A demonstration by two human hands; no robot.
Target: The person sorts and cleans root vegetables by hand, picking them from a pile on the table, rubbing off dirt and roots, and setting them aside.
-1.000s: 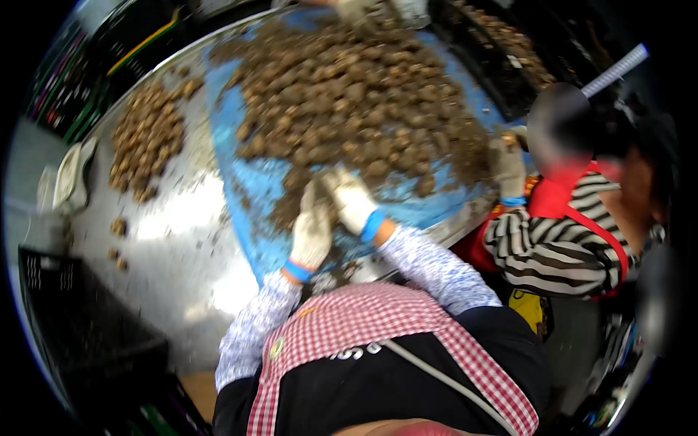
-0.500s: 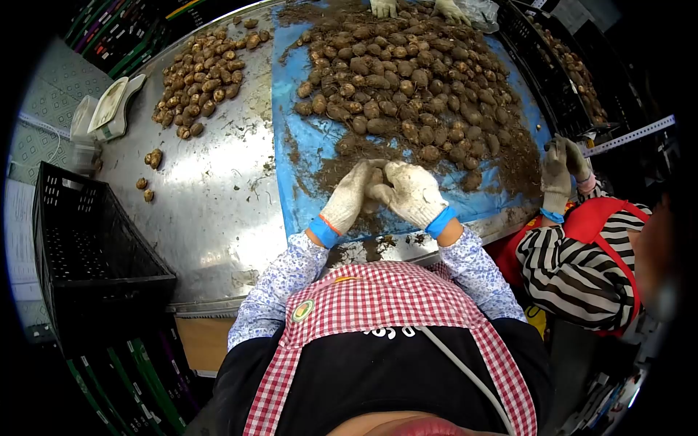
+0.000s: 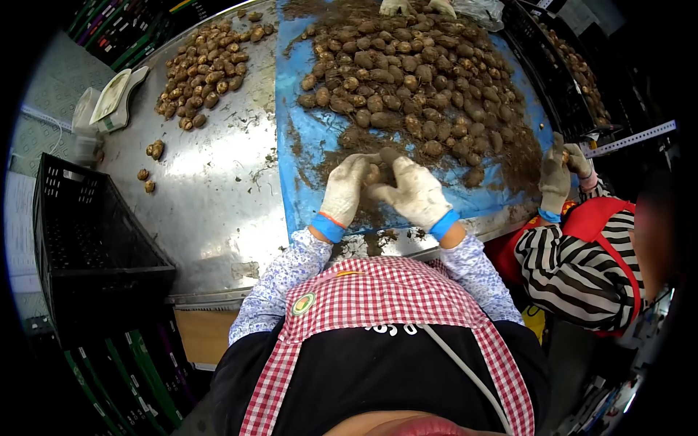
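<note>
Both hands wear soiled white work gloves with blue bands at the wrists. Between them, above the near edge of the blue sheet (image 3: 297,196), is a small brown taro (image 3: 373,174), mostly covered by the fingers. My left hand (image 3: 345,187) is closed around its left side. From the right, my right hand (image 3: 414,190) curls its thumb and fingers against the same taro. Just beyond lies a large heap of earthy, rooty taros (image 3: 414,80), with loose soil and root fibres around it.
Cleaner taros (image 3: 203,69) lie on the metal table (image 3: 211,211) at left, near a scale (image 3: 116,102). A black crate (image 3: 102,225) stands at the left edge. Gloved hands (image 3: 556,178) of a co-worker are at right; another person's gloves (image 3: 418,7) reach in at the far side.
My right hand has turned and its fingers have lifted slightly, showing more of the gap between the hands. The view has shifted a little. The far person's gloves have moved.
</note>
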